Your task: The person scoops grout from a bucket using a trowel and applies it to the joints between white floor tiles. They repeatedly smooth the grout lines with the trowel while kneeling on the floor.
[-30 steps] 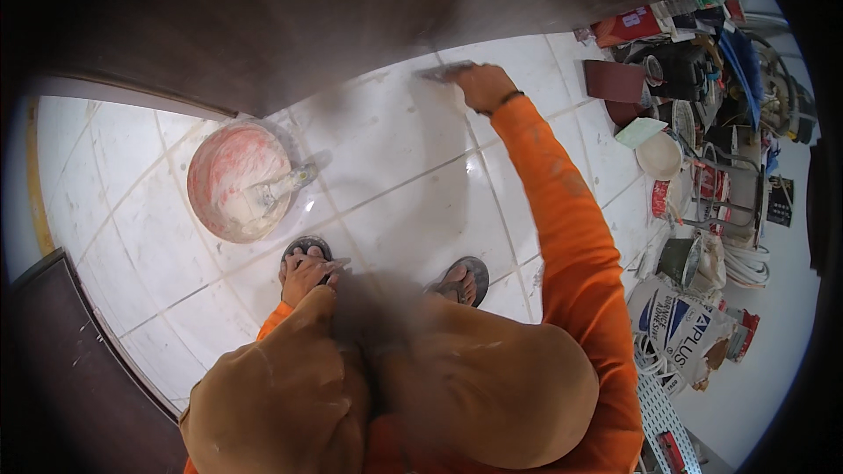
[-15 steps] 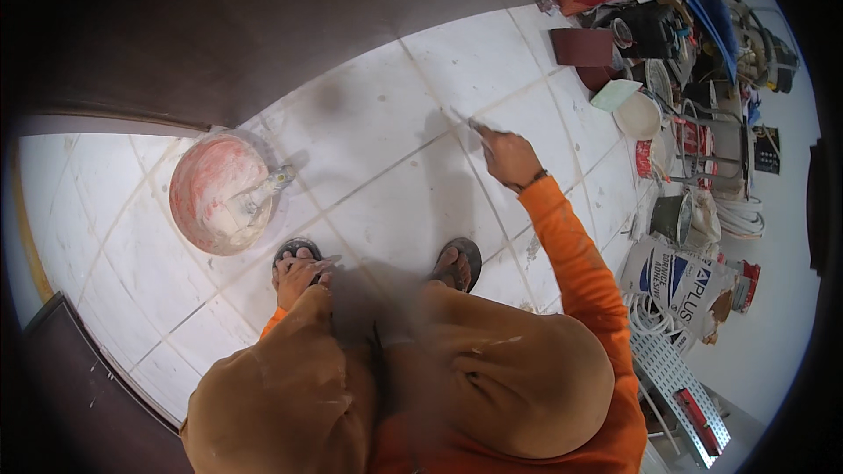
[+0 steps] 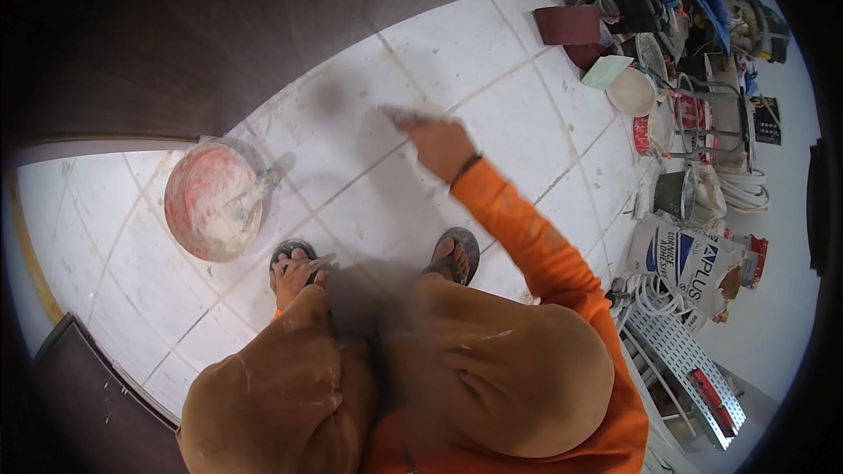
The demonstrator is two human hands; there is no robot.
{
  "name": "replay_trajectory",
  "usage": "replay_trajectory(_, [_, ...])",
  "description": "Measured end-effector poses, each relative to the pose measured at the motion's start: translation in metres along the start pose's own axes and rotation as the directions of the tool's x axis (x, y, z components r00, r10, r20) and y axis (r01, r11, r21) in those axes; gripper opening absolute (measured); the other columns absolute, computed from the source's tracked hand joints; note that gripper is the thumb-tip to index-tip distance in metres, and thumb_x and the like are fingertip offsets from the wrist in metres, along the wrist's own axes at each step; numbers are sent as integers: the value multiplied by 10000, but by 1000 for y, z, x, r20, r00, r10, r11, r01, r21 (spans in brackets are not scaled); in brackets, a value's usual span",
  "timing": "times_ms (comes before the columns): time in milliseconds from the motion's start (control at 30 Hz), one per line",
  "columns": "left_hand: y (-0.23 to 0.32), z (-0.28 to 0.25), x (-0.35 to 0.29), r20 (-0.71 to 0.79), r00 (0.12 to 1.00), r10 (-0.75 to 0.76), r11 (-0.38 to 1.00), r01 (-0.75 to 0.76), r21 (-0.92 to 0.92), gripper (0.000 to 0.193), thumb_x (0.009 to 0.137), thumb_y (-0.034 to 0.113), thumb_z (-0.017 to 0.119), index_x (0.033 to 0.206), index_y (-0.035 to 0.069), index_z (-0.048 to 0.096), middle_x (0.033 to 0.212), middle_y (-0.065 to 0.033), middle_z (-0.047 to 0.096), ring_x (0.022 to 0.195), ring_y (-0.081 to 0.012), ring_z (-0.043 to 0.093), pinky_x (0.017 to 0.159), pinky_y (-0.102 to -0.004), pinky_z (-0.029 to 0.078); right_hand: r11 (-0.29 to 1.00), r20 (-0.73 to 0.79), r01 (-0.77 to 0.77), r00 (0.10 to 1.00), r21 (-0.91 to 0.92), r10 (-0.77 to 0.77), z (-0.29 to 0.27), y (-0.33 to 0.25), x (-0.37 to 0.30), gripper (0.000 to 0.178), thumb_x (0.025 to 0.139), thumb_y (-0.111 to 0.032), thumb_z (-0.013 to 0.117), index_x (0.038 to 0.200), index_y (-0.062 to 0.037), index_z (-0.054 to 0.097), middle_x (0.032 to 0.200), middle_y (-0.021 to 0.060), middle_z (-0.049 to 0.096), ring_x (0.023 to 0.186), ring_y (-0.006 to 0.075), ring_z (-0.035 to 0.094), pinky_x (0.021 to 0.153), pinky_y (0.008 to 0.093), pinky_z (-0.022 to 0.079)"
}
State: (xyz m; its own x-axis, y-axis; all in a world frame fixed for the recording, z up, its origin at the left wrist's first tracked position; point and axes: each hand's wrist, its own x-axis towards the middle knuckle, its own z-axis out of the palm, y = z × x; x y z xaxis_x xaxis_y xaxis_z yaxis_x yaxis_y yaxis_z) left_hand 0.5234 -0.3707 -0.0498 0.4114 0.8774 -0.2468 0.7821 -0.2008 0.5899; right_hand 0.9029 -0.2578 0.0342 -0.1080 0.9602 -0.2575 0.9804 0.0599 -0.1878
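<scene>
My right hand (image 3: 442, 147) is stretched out over the floor tiles. Its fingers are closed around a slim, dark object, blurred by motion, whose kind I cannot make out. Low in front of my left knee, my left hand (image 3: 294, 279) hangs over my left sandal (image 3: 290, 247). Its fingers are curled, with a thin greyish edge beside them that is too small to name. A round reddish tub (image 3: 180, 206) stands on the floor to the left, smeared inside with whitish paste. A tool with a worn handle (image 3: 266, 182) leans in the tub, its lower end in the paste.
A dark brown panel (image 3: 176, 35) spans the far side. Along the right wall lie buckets, a pale basin (image 3: 632, 92), a white printed sack (image 3: 672, 254), coiled white cable (image 3: 659, 298) and a perforated metal tray (image 3: 676, 355). Another dark panel (image 3: 97, 386) is at lower left.
My right hand has swept left across the tiles and its arm has followed. My left hand has stayed nearly in place by my left foot. The view has shifted slightly.
</scene>
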Motion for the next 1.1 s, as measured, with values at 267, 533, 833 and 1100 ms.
replay_trajectory(267, [-1, 1, -1, -42, 999, 25, 1000, -25, 11, 268, 779, 207, 715, 1043, 245, 741, 1016, 21, 682, 1096, -279, 511, 1049, -472, 340, 985, 111, 106, 990, -138, -91, -10, 76, 75, 482, 820, -37, 534, 1245, -219, 667, 1143, 118, 690, 1054, 308, 655, 850, 419, 550])
replay_trajectory(533, [-17, 16, -5, -39, 999, 8, 994, -12, -109, 282, 801, 320, 697, 1078, 286, 740, 1075, 40, 679, 1149, -285, 479, 1074, -517, 315, 960, 22, 276, 961, -53, -275, 31, 94, -102, 595, 785, 7, 551, 1344, -194, 578, 1171, 115, 672, 1080, 325, 634, 839, 425, 552])
replay_trajectory(833, [2, 3, 6, -88, 994, 60, 993, -68, -95, 226, 730, 100, 727, 936, 188, 759, 1003, 21, 709, 1067, -252, 538, 1044, -413, 365, 986, -35, -165, 986, -11, 165, -5, 61, 20, 602, 835, -79, 549, 1420, 15, 446, 873, 211, 692, 804, 380, 679, 711, 480, 545])
replay_trajectory(1100, [7, -1, 3, -110, 993, 32, 998, -38, -51, 241, 736, 123, 733, 959, 211, 755, 1003, 3, 698, 1049, -280, 526, 1044, -474, 369, 935, -92, 128, 982, -330, -167, 75, -18, 25, 555, 853, -59, 492, 1408, -48, 497, 1050, 229, 683, 837, 365, 691, 694, 494, 549])
